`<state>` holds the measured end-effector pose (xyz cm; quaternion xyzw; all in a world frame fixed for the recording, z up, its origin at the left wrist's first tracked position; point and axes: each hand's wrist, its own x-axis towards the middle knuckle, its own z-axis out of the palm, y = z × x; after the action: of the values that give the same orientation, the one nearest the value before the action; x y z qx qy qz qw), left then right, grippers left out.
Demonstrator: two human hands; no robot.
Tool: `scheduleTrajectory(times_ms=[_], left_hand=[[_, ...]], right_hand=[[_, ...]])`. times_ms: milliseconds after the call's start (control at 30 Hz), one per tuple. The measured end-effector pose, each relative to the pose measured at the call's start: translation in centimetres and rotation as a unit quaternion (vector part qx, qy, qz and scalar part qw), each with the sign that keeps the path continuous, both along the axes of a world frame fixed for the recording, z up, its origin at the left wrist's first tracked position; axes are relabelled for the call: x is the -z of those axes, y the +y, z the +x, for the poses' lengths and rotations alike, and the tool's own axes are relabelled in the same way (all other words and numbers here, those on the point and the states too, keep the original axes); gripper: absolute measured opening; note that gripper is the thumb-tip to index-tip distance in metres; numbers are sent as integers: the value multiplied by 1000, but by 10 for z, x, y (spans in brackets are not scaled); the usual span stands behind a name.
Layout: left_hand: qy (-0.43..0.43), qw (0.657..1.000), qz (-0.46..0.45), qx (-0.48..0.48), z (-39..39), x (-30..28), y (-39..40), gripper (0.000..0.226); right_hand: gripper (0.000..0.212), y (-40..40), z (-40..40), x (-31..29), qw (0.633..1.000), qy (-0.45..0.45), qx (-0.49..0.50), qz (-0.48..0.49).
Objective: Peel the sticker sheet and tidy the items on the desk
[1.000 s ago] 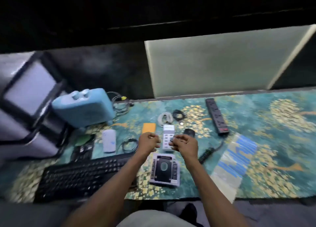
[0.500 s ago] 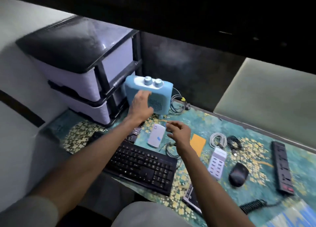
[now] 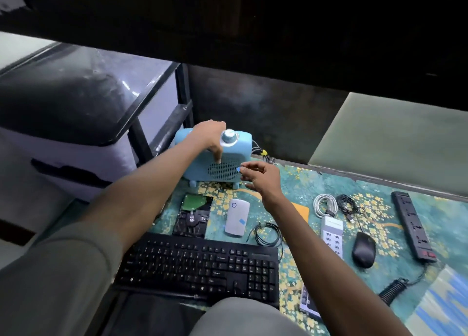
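A light blue heater (image 3: 228, 168) with a white knob on top and a round front grille stands at the back of the patterned mat. My left hand (image 3: 209, 138) lies over its top left, with the fingers curled down over the front edge. Just right of the grille, my right hand (image 3: 262, 177) pinches a small blue sticker (image 3: 238, 169) between thumb and fingertip, close to the heater's face. A similar blue sticker shows on the white oval device (image 3: 237, 218) lying below.
A bare hard drive (image 3: 195, 215), black keyboard (image 3: 200, 264) and coiled black cable (image 3: 267, 234) lie near me. To the right are an orange card (image 3: 301, 210), white cable (image 3: 325, 205), USB charger (image 3: 331, 234), mouse (image 3: 363, 249) and power strip (image 3: 412, 226). A drawer unit (image 3: 76, 123) stands left.
My view swung left from the drive caddy. My left hand went from the heater's front up onto its top. My right hand moved from above the white device toward the grille.
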<state>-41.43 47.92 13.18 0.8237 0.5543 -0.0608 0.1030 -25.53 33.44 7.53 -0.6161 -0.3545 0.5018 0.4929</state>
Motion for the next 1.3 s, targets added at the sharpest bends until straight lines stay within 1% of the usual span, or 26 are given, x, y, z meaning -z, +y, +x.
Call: scheduleTrajectory(times_ms=[67, 133, 233, 300, 367, 433, 500, 533, 567, 600, 667, 733, 800, 833, 867, 900, 933, 967, 1033, 1067, 1100, 1167, 1267, 1300], left_hand=[[5, 1000, 0, 4, 0, 5, 3, 97], [-17, 1000, 8, -8, -3, 9, 3, 99], [-94, 995, 2, -40, -14, 13, 9, 96], [-139, 988, -5, -70, -24, 12, 11, 99], [-180, 980, -10, -83, -30, 10, 17, 99], [-230, 968, -20, -98, -33, 4, 21, 88], [-305, 942, -43, -135, -36, -6, 23, 75], [-359, 917, -65, -161, -38, -11, 23, 69], [-417, 885, -96, -184, -41, -13, 23, 65], [-477, 846, -134, -198, -44, -14, 22, 62], [-576, 752, -243, -209, -48, -10, 16, 59], [-635, 667, -330, -209, -49, -3, 2, 46], [-687, 593, -356, -224, -48, 14, -8, 29], [-705, 565, -362, -231, -47, 24, -12, 28], [-717, 543, -368, -236, -46, 33, -17, 34], [-721, 531, -375, -241, -46, 42, -21, 34], [-723, 522, -383, -243, -47, 49, -25, 29], [-723, 517, -384, -250, -49, 55, -27, 30], [-719, 518, -389, -254, -53, 67, -27, 59], [-713, 523, -392, -254, -54, 68, -29, 70], [-711, 525, -395, -251, -56, 69, -31, 76], [-713, 522, -400, -242, -58, 70, -34, 78], [-720, 514, -398, -242, -61, 70, -35, 80], [-722, 512, -398, -243, -62, 70, -36, 80]], right_hand=[[11, -1, 1, -2, 1000, -5, 1, 5], [11, -1, 2, -3, 1000, -5, 3, 12], [12, -1, 2, -1, 1000, 22, 17, 5], [9, -2, 2, -1, 999, 47, 24, -5], [2, -1, 1, 1, 994, 103, 41, -26], [4, 1, 0, 4, 982, 169, 66, -49], [5, 3, 0, 7, 964, 234, 108, -68], [5, 3, 1, 9, 951, 269, 131, -73], [5, 1, 4, 12, 938, 304, 151, -72], [5, -2, 8, 14, 924, 337, 167, -68], [6, -7, 20, 17, 898, 393, 192, -48], [6, -9, 35, 16, 881, 430, 198, -20], [10, -9, 46, 8, 874, 453, 178, 8], [12, -8, 50, 1, 875, 455, 163, 19], [12, -6, 51, -6, 883, 445, 144, 27], [11, -5, 51, -13, 899, 420, 124, 29], [10, -4, 50, -21, 919, 381, 102, 26], [10, -4, 49, -27, 938, 335, 82, 19], [10, -4, 50, -34, 966, 255, 53, 10], [12, -5, 51, -36, 974, 225, 40, 10], [15, -6, 53, -36, 980, 198, 27, 13], [18, -8, 55, -35, 987, 158, 9, 18], [16, -9, 53, -32, 992, 123, -5, 24], [18, -9, 52, -30, 996, 86, -10, 22]])
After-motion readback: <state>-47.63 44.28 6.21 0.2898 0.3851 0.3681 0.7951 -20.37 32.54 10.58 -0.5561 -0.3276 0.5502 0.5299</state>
